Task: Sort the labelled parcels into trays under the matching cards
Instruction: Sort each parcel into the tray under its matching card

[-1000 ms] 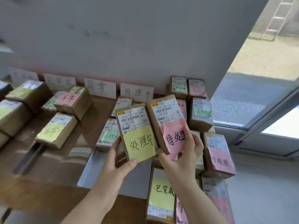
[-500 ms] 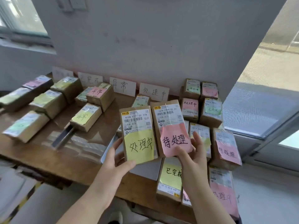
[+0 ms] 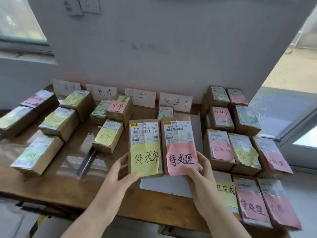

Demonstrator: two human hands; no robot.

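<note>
Head view: both hands are up in front of the 处理中 card [image 3: 175, 101], which leans on the wall at the back of the wooden table [image 3: 51, 189]. The left hand [image 3: 120, 171] grips a brown parcel with a yellow note [image 3: 145, 146] by its lower left corner, thumb on the front and fingers curled behind. That note reads 处理中 (the same characters as the card).

The right hand [image 3: 201, 170] holds a second parcel with a pink note [image 3: 179, 145] reading 待处理. Its thumb presses on the note's lower edge and its fingers wrap round the right side. The two parcels are side by side with edges touching, both held up below the card.

Just under the card, a small parcel with a green note [image 3: 165, 112] lies flat. Left of the card stand the 异常 card [image 3: 139, 98] and the 已完成 card [image 3: 103, 91]. The leftmost card [image 3: 66, 86] is too washed out to read. Right of the 处理中 card sits a cluster of parcels [image 3: 223, 148] with pink, yellow and green notes.
</note>
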